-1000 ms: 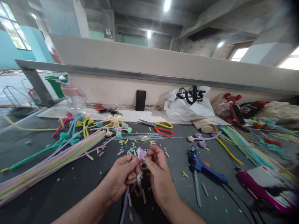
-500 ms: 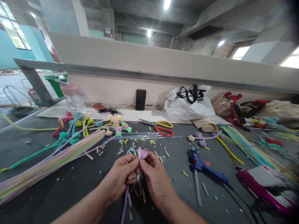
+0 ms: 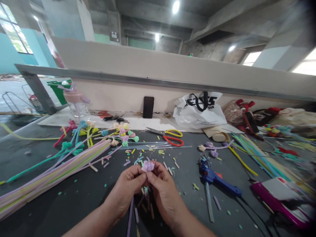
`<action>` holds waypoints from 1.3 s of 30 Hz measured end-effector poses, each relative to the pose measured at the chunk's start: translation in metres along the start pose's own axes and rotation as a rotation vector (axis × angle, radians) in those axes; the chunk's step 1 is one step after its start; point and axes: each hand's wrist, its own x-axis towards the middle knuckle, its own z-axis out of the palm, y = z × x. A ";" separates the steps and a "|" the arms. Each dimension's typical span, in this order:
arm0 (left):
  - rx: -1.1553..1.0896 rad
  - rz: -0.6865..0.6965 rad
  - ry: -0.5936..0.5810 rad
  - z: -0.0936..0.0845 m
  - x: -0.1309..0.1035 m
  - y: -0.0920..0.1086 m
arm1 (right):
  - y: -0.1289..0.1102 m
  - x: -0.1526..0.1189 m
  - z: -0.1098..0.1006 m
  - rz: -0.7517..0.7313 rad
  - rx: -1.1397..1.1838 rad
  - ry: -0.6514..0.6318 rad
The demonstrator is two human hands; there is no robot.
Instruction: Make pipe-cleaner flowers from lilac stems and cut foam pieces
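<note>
A small lilac pipe-cleaner flower (image 3: 148,166) sits between the fingertips of both hands, above the middle of the dark table. My left hand (image 3: 128,186) is closed, thumb and forefinger pinching the flower from the left. From the other side, my right hand (image 3: 163,187) grips it with thumb and bent forefinger. A purple stem (image 3: 130,215) runs down below my left hand; whether it joins the flower is hidden by the fingers. Short cut pieces (image 3: 151,210) of pipe cleaner lie beneath and around the hands.
Scissors (image 3: 174,136) with red and yellow handles lie beyond the hands, beside clear glue sticks (image 3: 148,145). At right are a blue glue gun (image 3: 217,181) and a magenta device (image 3: 276,200). Long pipe cleaners (image 3: 61,174) lie left; a phone (image 3: 148,107) leans at the back.
The flower has turned and tilted slightly in my fingers, so its petals look wider and lower. Both hands keep their hold, with only small finger shifts.
</note>
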 end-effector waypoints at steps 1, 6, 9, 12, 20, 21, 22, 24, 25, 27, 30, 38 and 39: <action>0.010 0.008 0.016 0.001 0.000 0.000 | 0.000 0.000 0.000 -0.002 -0.005 0.000; -0.028 0.065 0.064 -0.001 0.001 -0.001 | -0.003 -0.002 0.002 -0.057 -0.033 -0.030; -0.066 0.092 0.079 -0.003 0.002 -0.002 | -0.002 -0.002 0.003 -0.073 -0.052 -0.047; -0.064 0.119 0.105 -0.003 0.002 -0.002 | 0.000 -0.001 0.002 -0.106 -0.113 0.020; 0.195 0.277 0.286 0.002 0.002 0.006 | -0.005 -0.005 0.004 -0.077 -0.152 -0.044; 0.240 0.291 0.290 0.001 0.002 0.007 | -0.006 -0.006 0.005 -0.083 -0.161 -0.045; 0.289 0.309 0.289 0.000 0.002 0.006 | -0.008 -0.007 0.006 -0.088 -0.176 -0.036; 0.396 0.354 0.273 -0.002 0.001 0.005 | -0.010 -0.008 0.006 -0.083 -0.205 -0.007; 0.456 0.383 0.264 -0.003 0.001 0.004 | -0.011 -0.008 0.006 -0.076 -0.215 0.006; 0.588 0.443 0.263 -0.005 -0.001 0.004 | -0.011 -0.007 0.005 -0.062 -0.229 0.018; 0.759 0.529 0.264 -0.005 -0.004 0.005 | -0.011 -0.006 0.003 -0.054 -0.233 0.021; 0.657 0.497 0.236 -0.004 -0.007 0.009 | -0.014 -0.007 0.005 -0.085 -0.246 0.002; 0.618 0.471 0.236 -0.004 -0.006 0.009 | -0.014 -0.007 0.006 -0.087 -0.248 0.008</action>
